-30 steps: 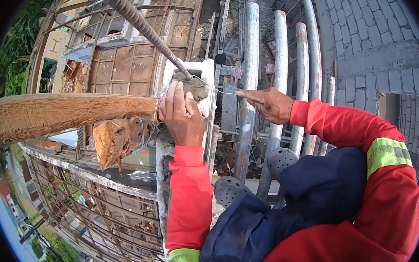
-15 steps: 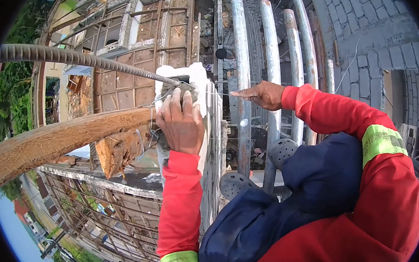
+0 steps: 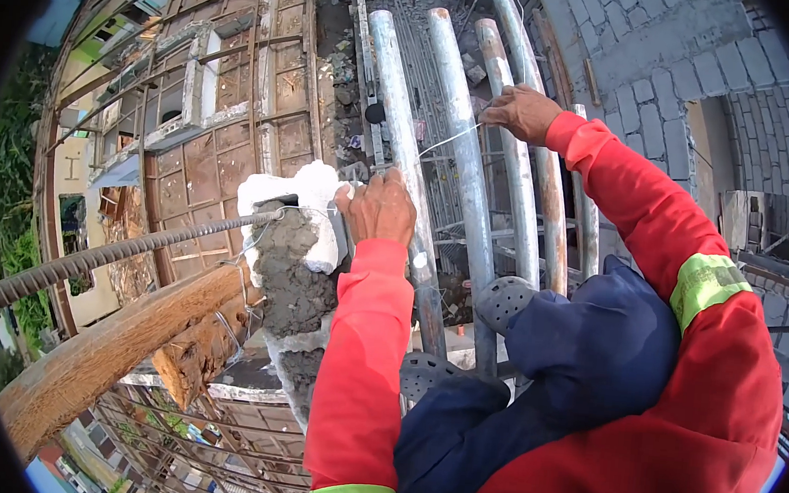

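My left hand (image 3: pixel 379 204), fingers curled, closes on a thin wire (image 3: pixel 449 138) beside the white, crumbly top of the block column (image 3: pixel 312 240). My right hand (image 3: pixel 516 112) pinches the same wire farther up and right, over the grey pipes. A ribbed rebar (image 3: pixel 135 249) comes from the left to the column, where wire loops at its end by lumpy grey mortar (image 3: pixel 286 270). A wooden pole (image 3: pixel 90 352) and a rough wood piece (image 3: pixel 186 364) are bound with wire at the column's left side.
Several long pipes (image 3: pixel 461 164) lie to the right of the column, with my perforated clogs (image 3: pixel 506 302) on them. A rusty framed structure (image 3: pixel 216 103) lies far below at left, a deep drop. A grey block wall (image 3: pixel 675 102) rises at right.
Both hands have moved: the left off the mortar to the column's right, the right up and rightward, the wire between them. The view has shifted, column lower and further left.
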`<state>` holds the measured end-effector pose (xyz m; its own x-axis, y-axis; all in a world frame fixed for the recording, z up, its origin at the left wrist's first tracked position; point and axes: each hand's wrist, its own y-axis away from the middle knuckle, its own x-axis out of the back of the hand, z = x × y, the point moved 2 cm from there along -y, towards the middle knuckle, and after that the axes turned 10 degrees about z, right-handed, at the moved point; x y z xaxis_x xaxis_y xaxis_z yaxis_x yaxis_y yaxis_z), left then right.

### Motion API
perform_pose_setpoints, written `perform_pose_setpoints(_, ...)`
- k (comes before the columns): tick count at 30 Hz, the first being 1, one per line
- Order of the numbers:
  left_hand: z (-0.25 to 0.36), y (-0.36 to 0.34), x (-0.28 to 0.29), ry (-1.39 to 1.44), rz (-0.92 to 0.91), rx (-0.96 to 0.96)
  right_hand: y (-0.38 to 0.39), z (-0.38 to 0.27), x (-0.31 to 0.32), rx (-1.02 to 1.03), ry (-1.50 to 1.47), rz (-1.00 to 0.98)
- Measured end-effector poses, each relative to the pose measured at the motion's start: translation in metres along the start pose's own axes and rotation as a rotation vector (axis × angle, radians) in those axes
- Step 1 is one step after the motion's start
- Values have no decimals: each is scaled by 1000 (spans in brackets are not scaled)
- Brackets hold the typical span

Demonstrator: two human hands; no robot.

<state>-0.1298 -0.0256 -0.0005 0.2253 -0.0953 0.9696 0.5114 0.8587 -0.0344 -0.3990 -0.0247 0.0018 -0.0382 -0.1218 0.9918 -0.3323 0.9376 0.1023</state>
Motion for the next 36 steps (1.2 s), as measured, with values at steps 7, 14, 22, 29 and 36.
perform_pose_setpoints(7,11,-20,17,154,-45,431,-148,-28,19,15,259,349)
perform_pose_setpoints(14,2,-22,-10,-112,-353,314,-184,-71,-82,75,-25,136)
perform_pose_setpoints(22,-7,-6,-19,-275,-540,20,-55,-74,-142,-640,-750,515)
perform_pose_setpoints(29,-21,5,-30,-371,-416,-60,-36,-135,-185,-378,-876,-138)
perform_pose_setpoints(36,-4,2,-48,-360,-177,-103,-29,-117,-260,468,-224,-470)
